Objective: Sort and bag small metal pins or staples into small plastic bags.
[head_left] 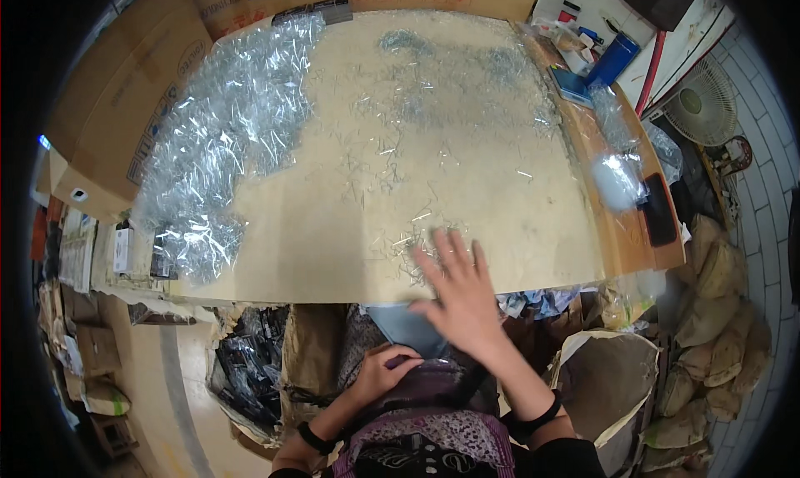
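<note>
My right hand [462, 299], slightly blurred, is over the near edge of the board-topped table [308, 228] with its fingers spread. Under and beside its fingertips lies a small cluster of thin, shiny wire-like pieces [412, 249]. Below the table edge, at my lap, my left hand [385, 371] is closed, thumb against curled fingers. Something dark purple shows by the thumb, but what it grips cannot be made out. Between the hands and the table edge is a blue-grey smooth surface [408, 326], partly hidden by my right hand.
A large heap of shiny, clear-looking thin pieces [242, 103] covers the table's left side. More thin pieces [408, 40] lie scattered toward the back. Cardboard boxes [125, 86] wall the left and far sides. A phone [660, 210] and blue container [614, 59] stand right; open sacks [604, 353] below.
</note>
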### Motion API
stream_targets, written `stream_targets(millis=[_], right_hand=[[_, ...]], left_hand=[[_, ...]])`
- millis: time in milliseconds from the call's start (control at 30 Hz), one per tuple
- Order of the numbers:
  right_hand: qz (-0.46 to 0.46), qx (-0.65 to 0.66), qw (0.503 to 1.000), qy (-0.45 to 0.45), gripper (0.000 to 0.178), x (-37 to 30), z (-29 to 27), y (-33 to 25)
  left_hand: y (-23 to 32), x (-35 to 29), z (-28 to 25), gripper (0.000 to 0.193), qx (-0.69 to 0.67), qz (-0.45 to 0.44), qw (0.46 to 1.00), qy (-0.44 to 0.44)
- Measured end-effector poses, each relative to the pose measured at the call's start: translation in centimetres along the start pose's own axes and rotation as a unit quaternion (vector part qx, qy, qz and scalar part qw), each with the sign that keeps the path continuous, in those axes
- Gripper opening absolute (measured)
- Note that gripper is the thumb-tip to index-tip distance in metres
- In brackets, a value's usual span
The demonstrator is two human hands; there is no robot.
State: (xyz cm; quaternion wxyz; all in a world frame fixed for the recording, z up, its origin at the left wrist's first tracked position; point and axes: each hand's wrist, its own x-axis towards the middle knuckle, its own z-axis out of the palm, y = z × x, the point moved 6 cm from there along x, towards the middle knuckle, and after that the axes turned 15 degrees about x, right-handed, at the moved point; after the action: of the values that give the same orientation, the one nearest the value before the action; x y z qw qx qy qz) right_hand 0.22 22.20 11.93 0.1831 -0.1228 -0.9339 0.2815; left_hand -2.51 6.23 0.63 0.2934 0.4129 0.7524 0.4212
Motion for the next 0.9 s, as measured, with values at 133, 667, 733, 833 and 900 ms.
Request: stream_targets(millis=[133,667,733,833,900], right_hand=[[0.018,-0.008,1.000,0.000,0.073,-2.4,3.1,-1.9],[-0.149,0.130,0.980,0.020,0.045,-5.4,2.2,-0.8],[-0.148,0.144,0.975,0.083,0.041,-7.2,1.1,-0.4],[-0.083,0.124,0.973,0.175,0.031,-9.3,0.3,1.2],[-0.028,0.134,0.969,0.204,0.030,-10.5,0.7,2.4]], left_hand=[[0.5,-0.4,-0.2,0.013,-0.013,0.031,0.999,0.011],[0.7,0.0,-0.6,0.012,0.029,0.017,0.999,-0.001],[0.4,0.1,-0.7,0.012,0.027,0.011,0.999,-0.029],[0.4,0.1,-0.8,0.010,0.029,0.030,0.999,-0.035],[-0.4,0.6,-0.8,0.009,-0.002,-0.015,0.999,-0.044]])
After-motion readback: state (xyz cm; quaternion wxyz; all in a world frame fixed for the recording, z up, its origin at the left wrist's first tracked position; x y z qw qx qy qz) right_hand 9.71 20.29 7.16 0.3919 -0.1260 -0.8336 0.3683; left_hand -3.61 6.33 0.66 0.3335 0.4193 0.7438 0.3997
